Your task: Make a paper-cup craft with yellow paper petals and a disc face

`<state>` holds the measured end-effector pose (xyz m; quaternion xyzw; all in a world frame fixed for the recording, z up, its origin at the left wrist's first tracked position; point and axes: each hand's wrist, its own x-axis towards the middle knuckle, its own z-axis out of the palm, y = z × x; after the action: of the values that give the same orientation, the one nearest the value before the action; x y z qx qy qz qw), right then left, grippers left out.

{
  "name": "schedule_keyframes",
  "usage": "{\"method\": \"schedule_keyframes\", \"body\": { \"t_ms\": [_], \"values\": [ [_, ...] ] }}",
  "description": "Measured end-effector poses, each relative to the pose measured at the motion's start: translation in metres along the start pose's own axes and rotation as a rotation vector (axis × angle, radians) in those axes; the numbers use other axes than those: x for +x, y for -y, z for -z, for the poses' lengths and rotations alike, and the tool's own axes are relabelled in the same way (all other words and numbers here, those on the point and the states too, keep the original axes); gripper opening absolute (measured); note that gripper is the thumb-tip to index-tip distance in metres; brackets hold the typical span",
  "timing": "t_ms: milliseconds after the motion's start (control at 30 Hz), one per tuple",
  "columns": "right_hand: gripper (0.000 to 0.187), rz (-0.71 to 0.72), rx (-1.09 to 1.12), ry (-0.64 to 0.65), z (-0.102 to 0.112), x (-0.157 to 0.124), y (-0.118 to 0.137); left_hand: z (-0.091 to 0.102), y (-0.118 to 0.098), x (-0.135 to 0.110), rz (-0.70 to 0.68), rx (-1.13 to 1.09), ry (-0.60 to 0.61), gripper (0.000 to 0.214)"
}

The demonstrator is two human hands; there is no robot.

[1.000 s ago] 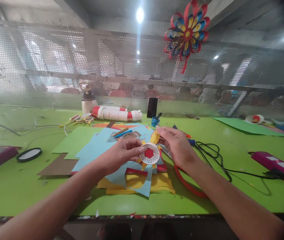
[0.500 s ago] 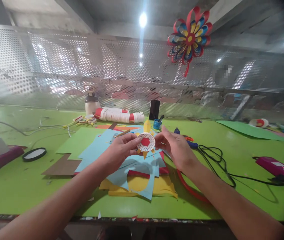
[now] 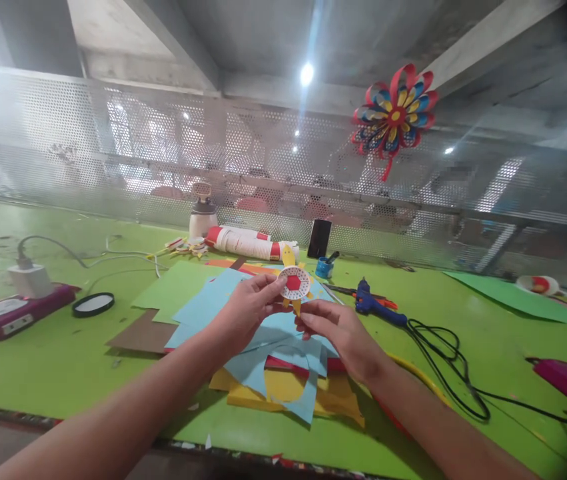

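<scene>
Between my hands is a small paper turtle (image 3: 294,283), with a round white dotted shell, a red hexagon in its middle, and a yellow head and limbs. My left hand (image 3: 250,303) pinches the shell's left edge between thumb and fingers. Below the shell, my right hand (image 3: 333,327) has its thumb and fingertips closed at the yellow tail. Under both hands lie blue paper sheets (image 3: 208,300), some with cut-outs, over yellow paper (image 3: 248,400). To the right of the turtle rests a blue glue gun (image 3: 376,303) with its black cable.
Stacked paper cups (image 3: 248,243), a spray bottle (image 3: 203,217), a propped phone (image 3: 319,239) and a blue pot (image 3: 324,268) stand at the back. Purple power strips (image 3: 23,310) lie at both sides, with a black-rimmed disc (image 3: 93,305) at left. A paper flower (image 3: 396,116) hangs above.
My right hand has moved down from the shell's right side to the tail, uncovering the glue gun. My left hand keeps its hold. The view has tilted and shifted left.
</scene>
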<state>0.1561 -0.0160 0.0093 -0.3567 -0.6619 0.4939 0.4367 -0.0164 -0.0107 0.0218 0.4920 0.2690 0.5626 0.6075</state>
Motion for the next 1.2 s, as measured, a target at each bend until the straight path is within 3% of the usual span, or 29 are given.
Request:
{"method": "schedule_keyframes", "body": {
  "t_ms": [267, 1200],
  "values": [
    [0.030, 0.038, -0.104, -0.031, 0.0002, 0.0000, 0.0017, -0.0016, 0.0036, -0.0007, 0.014, 0.031, 0.064, 0.025],
    [0.029, 0.097, -0.183, 0.009, -0.0010, -0.0009, 0.0023, -0.0030, 0.0018, -0.0006, 0.032, -0.042, 0.027, 0.027]
  ]
}}
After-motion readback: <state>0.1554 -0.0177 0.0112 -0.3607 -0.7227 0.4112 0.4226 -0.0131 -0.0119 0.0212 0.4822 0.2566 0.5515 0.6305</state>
